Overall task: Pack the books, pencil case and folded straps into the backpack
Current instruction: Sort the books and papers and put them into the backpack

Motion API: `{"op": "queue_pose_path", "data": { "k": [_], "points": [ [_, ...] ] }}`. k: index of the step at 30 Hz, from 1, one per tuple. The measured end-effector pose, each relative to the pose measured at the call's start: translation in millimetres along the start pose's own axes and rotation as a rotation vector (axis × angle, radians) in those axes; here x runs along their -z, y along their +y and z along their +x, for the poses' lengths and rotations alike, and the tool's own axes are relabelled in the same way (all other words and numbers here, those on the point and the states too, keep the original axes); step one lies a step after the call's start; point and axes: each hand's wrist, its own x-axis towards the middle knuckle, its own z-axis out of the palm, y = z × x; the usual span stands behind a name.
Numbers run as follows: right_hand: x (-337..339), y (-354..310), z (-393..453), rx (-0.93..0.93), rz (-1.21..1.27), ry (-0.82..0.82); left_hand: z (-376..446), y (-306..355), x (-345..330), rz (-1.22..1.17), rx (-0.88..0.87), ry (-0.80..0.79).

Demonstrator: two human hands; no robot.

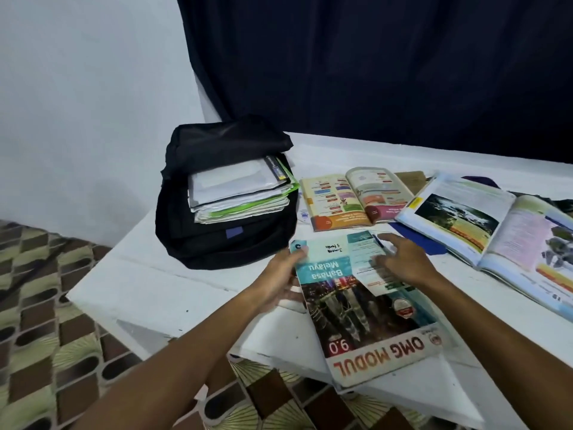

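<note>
On the white table [173, 283], the left hand [280, 279] grips a workbook [366, 305] by its edge. The right hand [400, 262] presses flat, fingers straight, on its cover beside the backpack [192, 240].

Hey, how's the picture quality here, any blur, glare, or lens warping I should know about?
Head view: dim, flat light with soft shadows; no strong glare on the Bahasa Melayu workbook. Its large cover text is readable upside down; print on the open textbooks is too soft to read. Right hand fingertips look slightly smeared. Wide-angle lens bends the table edges.
</note>
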Motion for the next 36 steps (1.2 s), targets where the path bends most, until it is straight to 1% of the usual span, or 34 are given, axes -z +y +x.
{"op": "queue_pose_path", "data": {
  "k": [2, 4, 7, 9, 11, 13, 14, 17, 21, 24, 26, 27, 30, 32, 34, 36],
  "points": [
    [3, 10, -4, -0.013, -0.021, -0.098, 1, -6, 0, 0.289, -0.143, 0.062],
    [4, 18, -9, 0.027, -0.010, -0.163, 5, -13, 1, 0.613, -0.259, 0.088],
    [5, 24, -11, 0.057, 0.049, -0.231, 8, -26, -1, 1.067, -0.208, 0.119],
    [8, 27, -10, 0.043, 0.120, -0.282, 10, -35, -2, 1.278, -0.228, 0.132],
    [13, 32, -10, 0.011, 0.307, -0.341, 13, -40, 0, 1.383, -0.274, 0.149],
    [17, 37, -12, -0.007, 0.543, -0.418, 16, -40, 4, 1.439, -0.289, 0.147],
    [18, 39, -14, -0.001, 0.608, -0.450, 17, -40, 5, 1.456, -0.293, 0.143],
    [17, 42, -15, 0.011, 0.655, -0.520, 17, -37, 5, 1.472, -0.305, 0.117],
    [15, 50, -12, -0.040, 0.748, -0.570, 19, -38, 8, 1.455, -0.308, 0.098],
    [15, 52, -11, -0.044, 0.817, -0.509, 20, -36, 6, 1.384, -0.287, 0.098],
    [18, 51, -10, -0.015, 0.910, -0.465, 20, -35, 1, 1.207, -0.296, 0.083],
    [21, 50, -7, 0.012, 0.977, -0.446, 20, -34, -1, 1.053, -0.305, 0.067],
    [35, 46, 3, 0.135, 1.182, -0.417, 24, -28, -13, 0.460, -0.317, -0.007],
    [48, 42, 12, 0.186, 1.299, -0.416, 28, -16, -24, 0.107, -0.273, -0.074],
    [58, 38, 19, 0.209, 1.358, -0.420, 31, -1, -33, -0.118, -0.251, -0.118],
    [64, 37, 28, 0.207, 1.395, -0.417, 38, 11, -38, -0.218, -0.237, -0.151]
  ]
}}
